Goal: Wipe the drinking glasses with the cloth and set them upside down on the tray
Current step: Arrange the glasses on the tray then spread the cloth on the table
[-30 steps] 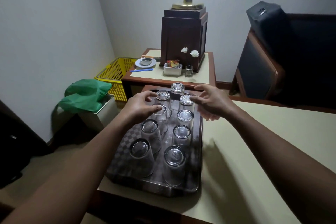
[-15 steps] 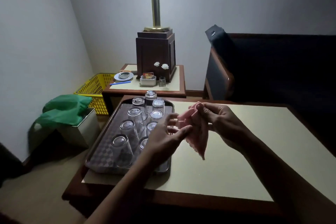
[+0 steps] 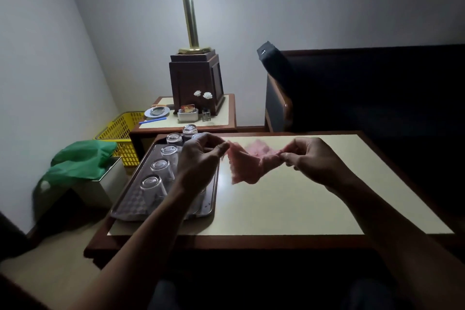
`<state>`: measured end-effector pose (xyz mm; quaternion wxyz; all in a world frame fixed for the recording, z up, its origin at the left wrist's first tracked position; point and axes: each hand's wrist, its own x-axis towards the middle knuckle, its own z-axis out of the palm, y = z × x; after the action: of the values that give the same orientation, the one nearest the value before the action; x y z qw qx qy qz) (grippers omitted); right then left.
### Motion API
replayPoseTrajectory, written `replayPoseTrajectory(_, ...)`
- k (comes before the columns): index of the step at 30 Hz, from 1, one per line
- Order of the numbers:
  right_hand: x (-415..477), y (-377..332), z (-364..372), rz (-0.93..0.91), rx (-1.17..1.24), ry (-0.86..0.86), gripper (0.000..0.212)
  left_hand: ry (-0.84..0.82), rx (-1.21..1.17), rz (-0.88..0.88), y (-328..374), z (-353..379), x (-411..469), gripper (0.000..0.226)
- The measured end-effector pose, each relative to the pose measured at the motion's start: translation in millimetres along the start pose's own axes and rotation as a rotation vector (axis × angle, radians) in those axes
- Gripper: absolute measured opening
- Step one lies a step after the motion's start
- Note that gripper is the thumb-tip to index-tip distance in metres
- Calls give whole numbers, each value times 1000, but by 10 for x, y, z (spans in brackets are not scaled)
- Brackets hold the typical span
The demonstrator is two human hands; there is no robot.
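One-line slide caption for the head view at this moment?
Left hand and right hand pinch a pink cloth spread between them above the table, beside a tray of upside-down glasses.

Silver rectangular metal tray [image 3: 133, 196]: the inner surface carries a grey chequered pattern.
Clear drinking glasses [image 3: 162, 168] on the tray: colourless and transparent.
Pink fabric cloth [image 3: 249, 166], right of the tray: uniform colour.
Desk [image 3: 289, 204] under the tray: cream top with a reddish-brown wooden border.
Yellow plastic lattice basket [image 3: 118, 131], left of the tray: regular slot pattern.
Green plastic bag [image 3: 80, 158], left of the tray: plain.
Behind the tray: brass-coloured lamp pole [image 3: 188, 7], dark brown wooden lamp base [image 3: 196, 78], white flowers [image 3: 203, 94], blue pen [image 3: 153, 121].
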<state>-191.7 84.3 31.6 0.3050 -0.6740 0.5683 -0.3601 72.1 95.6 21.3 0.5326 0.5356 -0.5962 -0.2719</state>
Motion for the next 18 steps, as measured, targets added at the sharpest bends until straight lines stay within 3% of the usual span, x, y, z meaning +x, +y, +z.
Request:
replayPoseTrajectory(4,-135,-61,-128,48,-108,20,28,66,28,44,126,42,50,6)
replayPoseTrajectory(7,-219,-147,-168,5,-244,-90,26,-48,128,184,272,110,30,15)
replayPoseTrajectory(10,-280,-277,-82,-173,-127,-153,44,-128,211,262,461,244,-26,16)
replayPoseTrajectory(13,-351,-362,126,-237,-65,-121,57,-152,262,274,607,314,-66,20)
replayPoseTrajectory(15,-354,-320,210,-271,-95,-81,50,-151,255,261,659,282,-76,20)
replayPoseTrajectory(18,-288,-168,159,-246,-57,-83,18,-131,206,279,615,144,-50,19)
